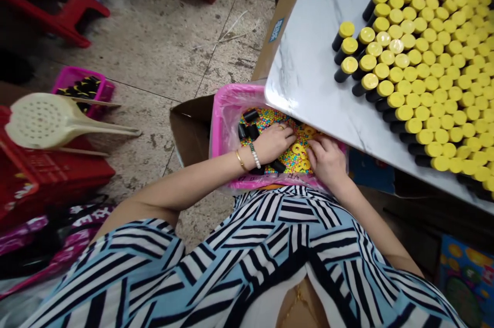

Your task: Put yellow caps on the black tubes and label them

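Both hands are down inside a pink plastic basin lined with clear plastic. Small multicoloured beads cover its bottom. My left hand, with bracelets at the wrist, is closed with its fingertips down at the beads; what it holds, if anything, is hidden. Beside it are several short black tubes. My right hand is curled near the basin's right side, next to loose yellow caps. Whatever lies under its fingers cannot be made out.
A white marbled table overhangs the basin; many yellow-capped black tubes stand on it. To the left are a cream perforated scoop, a red crate and a small pink basket. An open cardboard box sits beside the basin.
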A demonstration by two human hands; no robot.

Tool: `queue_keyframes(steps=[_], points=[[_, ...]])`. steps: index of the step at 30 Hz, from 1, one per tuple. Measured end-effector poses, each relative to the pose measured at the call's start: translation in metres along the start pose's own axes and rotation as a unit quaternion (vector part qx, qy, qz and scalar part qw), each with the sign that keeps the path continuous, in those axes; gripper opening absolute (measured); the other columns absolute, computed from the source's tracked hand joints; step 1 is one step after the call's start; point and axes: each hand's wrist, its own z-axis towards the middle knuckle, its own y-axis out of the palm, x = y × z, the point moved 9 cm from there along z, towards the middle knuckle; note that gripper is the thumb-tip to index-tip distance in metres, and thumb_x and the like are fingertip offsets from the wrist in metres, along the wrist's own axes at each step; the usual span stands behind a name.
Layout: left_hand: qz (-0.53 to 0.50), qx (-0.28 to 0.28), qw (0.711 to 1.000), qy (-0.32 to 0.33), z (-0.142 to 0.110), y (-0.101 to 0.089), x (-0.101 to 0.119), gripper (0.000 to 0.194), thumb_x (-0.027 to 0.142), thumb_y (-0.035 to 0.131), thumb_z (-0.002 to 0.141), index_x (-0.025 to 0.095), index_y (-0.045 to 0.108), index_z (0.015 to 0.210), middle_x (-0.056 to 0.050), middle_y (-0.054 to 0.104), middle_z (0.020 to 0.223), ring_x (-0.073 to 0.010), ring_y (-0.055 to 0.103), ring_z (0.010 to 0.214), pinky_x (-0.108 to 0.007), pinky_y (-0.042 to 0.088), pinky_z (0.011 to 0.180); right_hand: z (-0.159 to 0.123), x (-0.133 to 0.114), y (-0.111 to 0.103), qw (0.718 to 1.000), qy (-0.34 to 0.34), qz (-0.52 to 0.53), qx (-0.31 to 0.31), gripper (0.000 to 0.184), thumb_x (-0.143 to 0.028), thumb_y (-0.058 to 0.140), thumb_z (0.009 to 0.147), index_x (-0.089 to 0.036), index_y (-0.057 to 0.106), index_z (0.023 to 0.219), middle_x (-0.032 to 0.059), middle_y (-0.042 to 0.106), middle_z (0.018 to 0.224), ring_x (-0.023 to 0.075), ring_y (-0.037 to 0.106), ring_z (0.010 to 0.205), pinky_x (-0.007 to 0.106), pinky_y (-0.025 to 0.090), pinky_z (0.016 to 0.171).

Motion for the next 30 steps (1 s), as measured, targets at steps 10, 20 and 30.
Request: queue_keyframes(steps=[10,20,30], points=[[-0.083,-0.033,0.996,-0.005,0.005,0.012,0.003,0.027,0.019,0.062,0.093,0.013,0.07,0.118,-0.012,0.067,0.103,-0.0231,0.063,0.097,-0.037,0.051,0.089,-0.003,-0.013,0.028,0.992,0.041,-0.038,-0.11,0.032,-0.034,0.062,0.095,-0.02,0.066,0.124,0.0124,0.068,0.107,0.028,0.062,0.096,0.034,0.047,0.074],[-0.105,-0.05,0.993,0.003,0.009,0.016,0.006,0.027,0.016,0.063,0.09,0.014,0.07,0.116,-0.011,0.068,0.106,-0.0228,0.063,0.1,-0.037,0.049,0.094,-0.019,0.018,-0.015,0.96,0.031,0.271,0.054,0.022,-0.031,0.053,0.102,-0.021,0.072,0.108,0.0085,0.072,0.104,0.0208,0.066,0.099,0.034,0.053,0.09],[-0.267,-0.043,0.963,-0.018,0.009,0.01,-0.002,0.031,0.016,0.068,0.088,0.014,0.069,0.119,-0.011,0.071,0.111,-0.022,0.067,0.104,-0.035,0.052,0.097,-0.026,0.027,-0.044,0.919,0.058,0.385,0.066,0.018,-0.033,0.063,0.097,-0.025,0.075,0.108,0.0058,0.075,0.107,0.0214,0.07,0.102,0.037,0.055,0.095]])
